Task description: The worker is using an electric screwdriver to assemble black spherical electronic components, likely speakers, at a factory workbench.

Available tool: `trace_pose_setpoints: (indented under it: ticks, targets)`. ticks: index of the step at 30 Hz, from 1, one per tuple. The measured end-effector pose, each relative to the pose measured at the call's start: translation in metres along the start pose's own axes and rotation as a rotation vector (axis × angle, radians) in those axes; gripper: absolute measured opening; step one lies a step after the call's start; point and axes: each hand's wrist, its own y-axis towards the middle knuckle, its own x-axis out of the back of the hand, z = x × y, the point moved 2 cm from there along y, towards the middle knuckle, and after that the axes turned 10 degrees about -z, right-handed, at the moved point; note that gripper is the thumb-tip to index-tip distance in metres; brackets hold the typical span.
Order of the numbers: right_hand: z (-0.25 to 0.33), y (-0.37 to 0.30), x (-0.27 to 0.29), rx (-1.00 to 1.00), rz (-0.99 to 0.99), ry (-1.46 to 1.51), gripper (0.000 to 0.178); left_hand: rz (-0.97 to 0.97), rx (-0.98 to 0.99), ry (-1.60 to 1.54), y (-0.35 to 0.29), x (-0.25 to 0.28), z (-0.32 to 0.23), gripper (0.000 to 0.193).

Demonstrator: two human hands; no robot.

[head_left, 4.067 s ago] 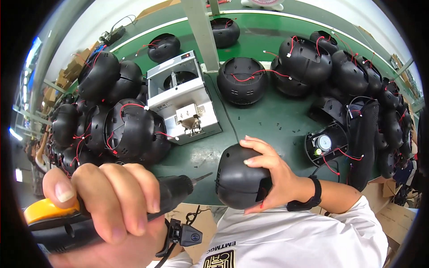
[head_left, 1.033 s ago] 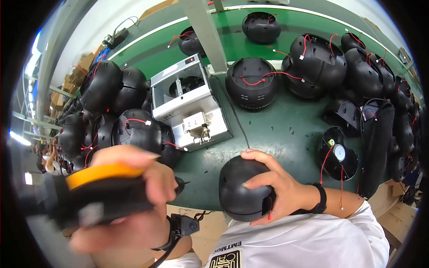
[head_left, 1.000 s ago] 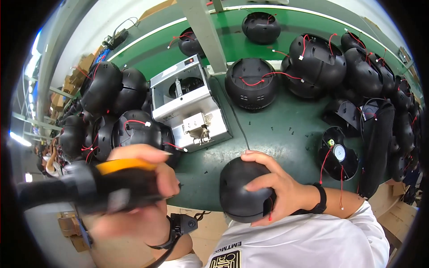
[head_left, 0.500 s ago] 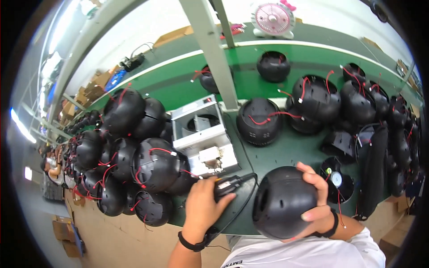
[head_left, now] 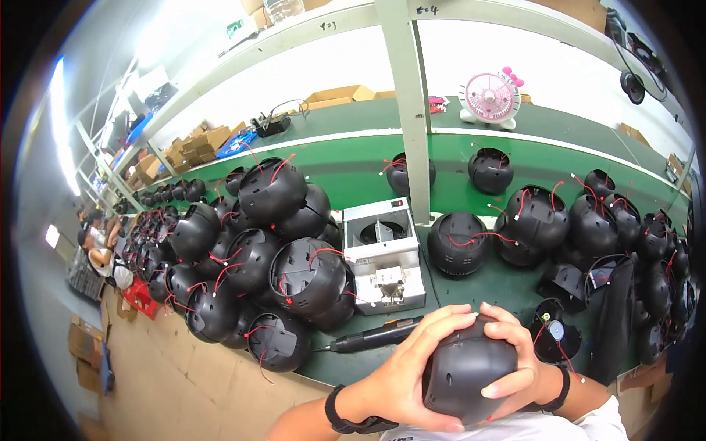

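Note:
A round black plastic shell [head_left: 471, 371] is held close to my body at the bench's front edge. My left hand [head_left: 410, 371] wraps its left side, and my right hand [head_left: 523, 360] grips its right side. Just beyond my left hand, a black electric screwdriver [head_left: 373, 336] lies on the green bench with its bit pointing left. Behind it stands a silver metal machine [head_left: 384, 253] with an open top. To the right of my hands sits an open black part with a round whitish disc and red wires [head_left: 557, 331].
Black shells with red wires [head_left: 307, 275] are piled at the left, and more [head_left: 531, 224] stand at the right. Another shell [head_left: 460, 244] rests beside a metal post [head_left: 408, 110]. A pink and white fan [head_left: 491, 99] stands at the back. People [head_left: 103, 253] sit far left.
My left hand has let go of the screwdriver, which now lies on the bench, and has taken hold of the shell alongside my right hand. The view has shifted, showing more of the rack above.

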Motion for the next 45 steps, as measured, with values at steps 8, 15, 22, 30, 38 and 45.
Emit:
trace_pose_setpoints:
  ticks: [8,15,22,30,38,45]
  targets:
    - [0.013,0.008,0.000,-0.434,0.027,0.391,0.167,-0.093,-0.237,-0.034,0.008,-0.004,-0.034,0.116]
    - [0.068,0.006,0.042,-0.475,-0.156,-0.124,0.146,-0.081,-0.432,-0.176,0.043,-0.055,-0.037,0.116]
    - [0.114,0.012,0.098,-0.553,-0.140,-0.108,0.165,0.073,-0.457,-0.179,0.083,-0.099,-0.057,0.116]
    - [0.161,-0.043,0.119,-0.501,-1.438,0.397,0.050,0.705,-0.238,0.231,0.227,-0.100,-0.089,0.082]
    - [0.238,-0.139,0.170,-0.209,-1.333,0.118,0.137,0.468,-0.294,1.194,0.466,-0.021,0.072,0.095]
    - [0.265,-0.232,0.180,-0.425,-1.559,-0.027,0.136,0.586,-0.001,1.010,0.491,-0.028,0.261,0.129]
